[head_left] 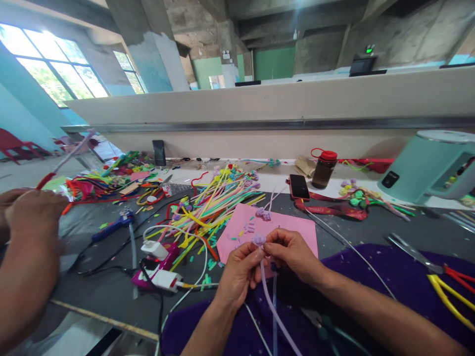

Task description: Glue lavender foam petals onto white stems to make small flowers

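My left hand (pixel 239 269) pinches a lilac pipe-cleaner flower (pixel 259 240) just below its curled head. On the other side my right hand (pixel 293 252) has thumb and forefinger closed at the base of the same flower. Its long pale lilac stem (pixel 272 304) hangs down toward my lap. Beneath and behind my hands lies a pink sheet (pixel 304 232) with small cut bits of lilac, yellow and green on it. Another lilac flower piece (pixel 264 214) rests at the sheet's far edge.
Many coloured pipe cleaners (pixel 222 195) lie behind. At left are a co-worker's hands (pixel 33 212), a blue glue gun (pixel 113 227) and a magenta power strip (pixel 166 262) with cables. Right are a phone (pixel 299 187), a bottle (pixel 324 170), a green kettle (pixel 419 168) and scissors (pixel 441 272).
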`<act>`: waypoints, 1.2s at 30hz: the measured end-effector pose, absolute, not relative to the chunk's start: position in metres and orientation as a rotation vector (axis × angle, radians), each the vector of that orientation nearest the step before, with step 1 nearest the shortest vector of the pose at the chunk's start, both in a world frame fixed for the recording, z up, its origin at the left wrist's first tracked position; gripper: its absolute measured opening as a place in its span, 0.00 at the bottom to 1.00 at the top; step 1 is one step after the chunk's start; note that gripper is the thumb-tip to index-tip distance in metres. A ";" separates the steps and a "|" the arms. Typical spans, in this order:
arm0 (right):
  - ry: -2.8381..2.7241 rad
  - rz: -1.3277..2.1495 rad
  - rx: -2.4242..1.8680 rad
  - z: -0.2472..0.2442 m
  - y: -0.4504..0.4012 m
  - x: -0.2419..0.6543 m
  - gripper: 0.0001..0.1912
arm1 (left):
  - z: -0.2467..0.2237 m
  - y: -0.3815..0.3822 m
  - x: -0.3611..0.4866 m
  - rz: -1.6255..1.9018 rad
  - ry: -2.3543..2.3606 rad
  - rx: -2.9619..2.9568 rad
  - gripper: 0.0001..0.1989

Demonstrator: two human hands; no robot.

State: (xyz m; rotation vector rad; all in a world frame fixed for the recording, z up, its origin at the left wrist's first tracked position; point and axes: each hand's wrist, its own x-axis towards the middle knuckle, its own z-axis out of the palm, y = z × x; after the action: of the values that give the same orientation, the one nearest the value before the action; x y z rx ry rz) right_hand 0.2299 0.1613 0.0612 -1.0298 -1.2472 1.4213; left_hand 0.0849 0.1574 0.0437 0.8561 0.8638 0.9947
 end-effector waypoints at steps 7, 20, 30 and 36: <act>-1.228 1.458 -1.031 0.059 0.162 0.232 0.11 | 0.046 0.157 0.085 0.968 0.908 0.892 0.11; -1.238 1.464 -1.048 0.056 0.161 0.229 0.08 | 0.043 0.158 0.084 0.946 0.870 0.852 0.10; -1.247 1.486 -1.045 0.055 0.161 0.229 0.10 | 0.045 0.157 0.084 0.936 0.896 0.883 0.11; -1.246 1.496 -1.053 0.058 0.160 0.229 0.09 | 0.045 0.158 0.085 0.925 0.895 0.857 0.11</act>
State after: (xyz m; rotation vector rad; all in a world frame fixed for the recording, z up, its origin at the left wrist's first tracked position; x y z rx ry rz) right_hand 0.2286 0.1603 0.0575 -1.0529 -1.2458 1.4964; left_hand 0.0846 0.1581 0.0452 0.8568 0.8946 0.9248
